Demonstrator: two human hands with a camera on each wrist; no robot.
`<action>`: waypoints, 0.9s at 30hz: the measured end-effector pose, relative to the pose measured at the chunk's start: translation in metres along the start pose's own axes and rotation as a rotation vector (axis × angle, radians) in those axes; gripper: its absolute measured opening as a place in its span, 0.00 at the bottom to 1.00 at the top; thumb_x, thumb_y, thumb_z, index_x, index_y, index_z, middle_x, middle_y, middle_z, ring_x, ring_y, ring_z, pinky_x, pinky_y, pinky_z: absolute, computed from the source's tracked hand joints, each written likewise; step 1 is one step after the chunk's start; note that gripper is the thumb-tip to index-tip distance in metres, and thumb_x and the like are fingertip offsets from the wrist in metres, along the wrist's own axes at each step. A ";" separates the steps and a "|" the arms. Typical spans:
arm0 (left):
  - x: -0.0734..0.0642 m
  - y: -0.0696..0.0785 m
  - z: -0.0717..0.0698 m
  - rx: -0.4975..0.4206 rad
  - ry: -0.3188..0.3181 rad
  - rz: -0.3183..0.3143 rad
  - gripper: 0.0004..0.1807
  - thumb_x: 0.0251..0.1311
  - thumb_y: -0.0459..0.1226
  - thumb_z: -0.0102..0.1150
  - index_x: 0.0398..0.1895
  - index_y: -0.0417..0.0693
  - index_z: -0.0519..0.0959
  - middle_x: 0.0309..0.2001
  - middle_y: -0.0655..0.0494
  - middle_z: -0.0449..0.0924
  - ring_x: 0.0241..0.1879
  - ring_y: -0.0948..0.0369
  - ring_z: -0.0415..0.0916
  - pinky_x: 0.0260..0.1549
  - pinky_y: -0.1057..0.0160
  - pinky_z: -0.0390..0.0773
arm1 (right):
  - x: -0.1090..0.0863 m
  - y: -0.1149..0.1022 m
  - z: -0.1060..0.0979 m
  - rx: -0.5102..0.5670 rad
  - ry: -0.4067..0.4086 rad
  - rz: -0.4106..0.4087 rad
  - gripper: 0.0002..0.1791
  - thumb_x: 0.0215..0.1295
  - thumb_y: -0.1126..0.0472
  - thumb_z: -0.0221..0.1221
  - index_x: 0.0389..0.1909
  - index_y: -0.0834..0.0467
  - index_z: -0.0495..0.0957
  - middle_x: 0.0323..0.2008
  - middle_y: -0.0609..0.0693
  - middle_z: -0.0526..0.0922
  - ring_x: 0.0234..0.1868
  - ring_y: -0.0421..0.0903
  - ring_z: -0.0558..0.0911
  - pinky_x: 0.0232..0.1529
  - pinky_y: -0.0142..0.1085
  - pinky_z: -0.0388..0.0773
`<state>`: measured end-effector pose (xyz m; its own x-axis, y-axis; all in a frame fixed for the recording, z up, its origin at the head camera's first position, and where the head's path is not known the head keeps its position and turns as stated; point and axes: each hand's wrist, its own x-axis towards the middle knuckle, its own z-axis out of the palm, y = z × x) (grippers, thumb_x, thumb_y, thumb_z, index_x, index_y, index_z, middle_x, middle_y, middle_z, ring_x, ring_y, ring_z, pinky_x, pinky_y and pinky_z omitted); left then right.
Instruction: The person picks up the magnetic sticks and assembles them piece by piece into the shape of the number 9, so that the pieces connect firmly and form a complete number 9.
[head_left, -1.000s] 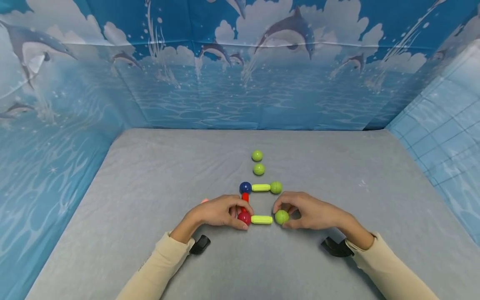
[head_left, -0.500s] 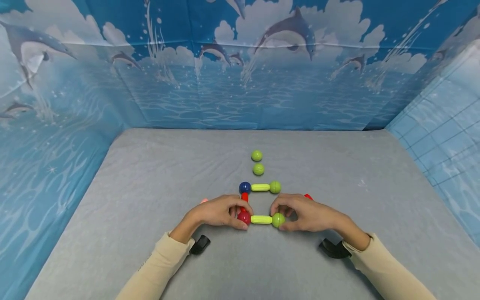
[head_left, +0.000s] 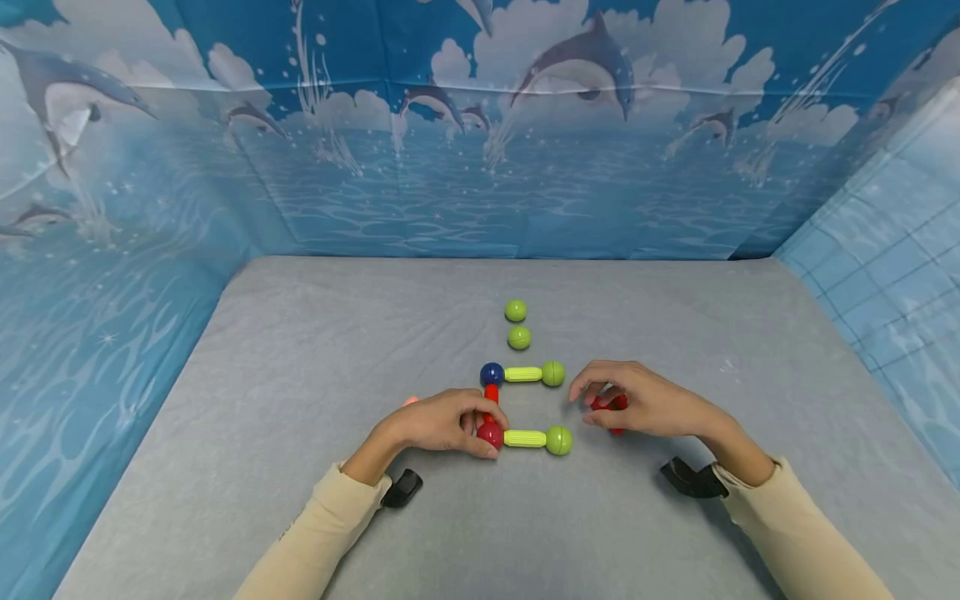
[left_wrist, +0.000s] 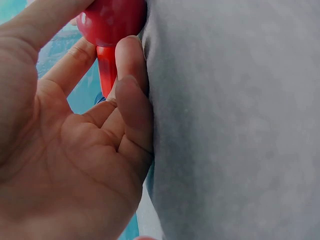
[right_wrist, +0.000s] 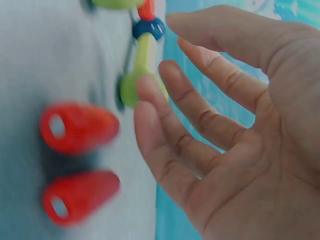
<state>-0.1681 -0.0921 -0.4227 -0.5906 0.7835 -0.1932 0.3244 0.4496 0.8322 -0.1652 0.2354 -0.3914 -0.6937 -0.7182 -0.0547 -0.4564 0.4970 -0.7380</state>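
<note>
My left hand (head_left: 442, 421) holds a red ball (head_left: 491, 436) between thumb and fingers. From that ball a red rod (head_left: 491, 393) runs back to a blue ball (head_left: 492, 374). A yellow-green rod (head_left: 522, 374) joins the blue ball to a green ball (head_left: 553, 372). Another yellow-green rod (head_left: 525, 438) extends right from the red ball and ends at a green ball (head_left: 558, 440). My right hand (head_left: 648, 402), fingers spread and holding nothing, hovers by two red rods, partly hidden beneath it in the head view. The right wrist view shows an upper red rod (right_wrist: 80, 127) and a lower red rod (right_wrist: 80, 197).
Behind the joined pieces lie two loose green balls, a nearer one (head_left: 519, 337) and a farther one (head_left: 515, 310). A pinkish piece (head_left: 411, 401) peeks out behind the left hand. A dolphin-print curtain (head_left: 480, 192) borders the grey table (head_left: 360, 317).
The right hand brought the green ball against the end of the front yellow-green rod, let go, then moved right and back over the red rods. The left hand stayed on the red ball.
</note>
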 end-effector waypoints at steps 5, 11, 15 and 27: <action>-0.001 0.001 -0.001 0.003 0.008 0.018 0.16 0.58 0.42 0.73 0.49 0.54 0.83 0.38 0.58 0.76 0.28 0.65 0.72 0.30 0.70 0.71 | -0.010 0.015 -0.019 0.037 0.054 0.016 0.12 0.68 0.62 0.64 0.50 0.58 0.79 0.44 0.56 0.81 0.42 0.43 0.80 0.44 0.37 0.80; -0.002 0.000 -0.001 0.012 0.012 0.026 0.16 0.58 0.42 0.73 0.50 0.54 0.83 0.38 0.58 0.76 0.29 0.66 0.72 0.30 0.70 0.71 | -0.018 0.041 -0.033 0.185 -0.011 0.107 0.16 0.69 0.62 0.62 0.55 0.62 0.76 0.48 0.62 0.78 0.44 0.46 0.78 0.44 0.37 0.79; -0.001 -0.001 -0.001 0.007 0.003 0.025 0.16 0.58 0.42 0.72 0.50 0.54 0.83 0.38 0.58 0.76 0.28 0.66 0.71 0.29 0.70 0.71 | -0.022 0.053 -0.039 0.249 -0.082 0.155 0.18 0.69 0.62 0.62 0.57 0.63 0.76 0.46 0.63 0.77 0.40 0.49 0.77 0.40 0.39 0.79; 0.000 -0.002 -0.002 0.008 -0.001 0.007 0.16 0.58 0.41 0.72 0.49 0.56 0.83 0.37 0.61 0.75 0.29 0.67 0.72 0.31 0.70 0.71 | -0.023 0.054 -0.035 0.198 -0.147 0.192 0.17 0.68 0.63 0.63 0.57 0.59 0.77 0.39 0.59 0.79 0.35 0.49 0.78 0.36 0.37 0.77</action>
<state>-0.1703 -0.0938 -0.4236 -0.5878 0.7870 -0.1877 0.3343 0.4475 0.8294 -0.1936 0.2959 -0.4065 -0.6619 -0.6902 -0.2923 -0.1971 0.5365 -0.8205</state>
